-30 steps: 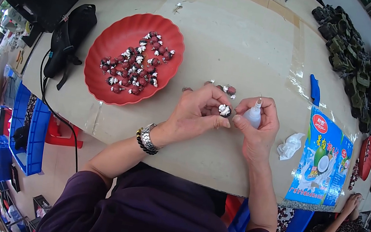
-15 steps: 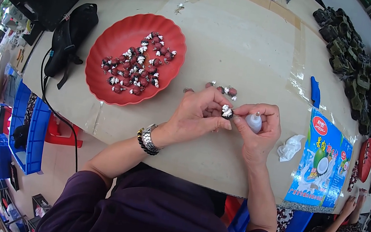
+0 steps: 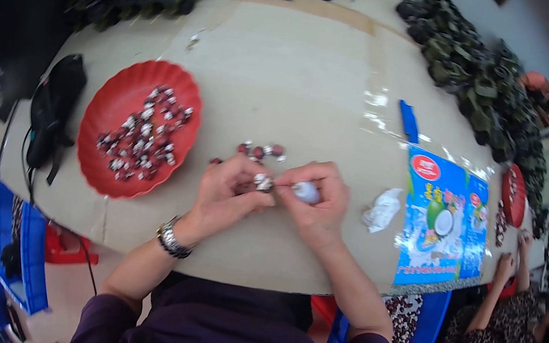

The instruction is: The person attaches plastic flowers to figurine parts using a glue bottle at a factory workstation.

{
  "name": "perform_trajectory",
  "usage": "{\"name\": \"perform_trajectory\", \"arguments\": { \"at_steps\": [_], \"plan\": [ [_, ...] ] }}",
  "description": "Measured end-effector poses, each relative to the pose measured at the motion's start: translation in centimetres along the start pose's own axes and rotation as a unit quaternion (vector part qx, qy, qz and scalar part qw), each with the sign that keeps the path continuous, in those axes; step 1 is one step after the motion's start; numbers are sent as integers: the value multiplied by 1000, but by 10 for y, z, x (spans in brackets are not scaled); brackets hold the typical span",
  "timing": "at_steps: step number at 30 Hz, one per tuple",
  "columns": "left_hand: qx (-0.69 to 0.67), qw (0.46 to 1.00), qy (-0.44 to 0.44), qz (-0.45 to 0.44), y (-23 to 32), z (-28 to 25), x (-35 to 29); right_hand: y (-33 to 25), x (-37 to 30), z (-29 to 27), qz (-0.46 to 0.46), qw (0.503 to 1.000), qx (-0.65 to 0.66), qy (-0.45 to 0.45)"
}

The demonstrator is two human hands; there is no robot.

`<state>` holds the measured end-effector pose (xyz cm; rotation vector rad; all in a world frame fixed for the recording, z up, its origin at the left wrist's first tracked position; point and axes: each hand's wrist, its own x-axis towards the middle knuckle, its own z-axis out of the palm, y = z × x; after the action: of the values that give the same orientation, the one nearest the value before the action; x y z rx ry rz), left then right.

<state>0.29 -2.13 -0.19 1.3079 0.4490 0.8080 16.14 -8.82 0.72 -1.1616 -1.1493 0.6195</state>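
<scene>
In front of me at the table, my left hand (image 3: 234, 189) pinches a small dark and white figurine piece (image 3: 262, 182) between thumb and fingers. My right hand (image 3: 317, 204) has a small white squeeze bottle (image 3: 306, 192) with a thin tip tucked in its palm. The thumb and forefinger of that hand pinch together right beside the piece; whether something tiny is between them cannot be made out. Just beyond my hands lie several small dark-red and white pieces (image 3: 260, 151). Off to the left, a red scalloped bowl (image 3: 92, 155) holds many similar pieces.
Crumpled white tissue (image 3: 381, 210), a blue printed sheet (image 3: 433, 222) and a blue tool (image 3: 408, 121) lie to the right. A black object (image 3: 56, 112) sits left of the bowl. Dark-green parts (image 3: 474, 88) line the far edge. A co-worker (image 3: 498, 325) sits at right.
My view has turned, so the table's things appear further left and lower, and more of the far parts show. Both hands keep their hold close together on the piece and bottle.
</scene>
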Motion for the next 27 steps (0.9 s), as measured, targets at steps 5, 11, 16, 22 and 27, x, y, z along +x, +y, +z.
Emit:
{"name": "perform_trajectory", "arguments": {
  "at_steps": [5,11,16,22,27],
  "plan": [
    [-2,1000,4,-18,-1,0,-1,1,0,-4,-14,999,-39,-28],
    [6,1000,-21,0,-3,4,7,-5,-1,-12,-10,998,-57,-12],
    [10,1000,-6,-12,3,2,4,2,1,-3,29,996,79,-4],
    [-88,995,38,-28,11,-10,6,0,4,-2,105,984,144,26],
    [-362,932,28,-26,12,-25,17,-1,3,-8,92,985,122,79]
  ]
}}
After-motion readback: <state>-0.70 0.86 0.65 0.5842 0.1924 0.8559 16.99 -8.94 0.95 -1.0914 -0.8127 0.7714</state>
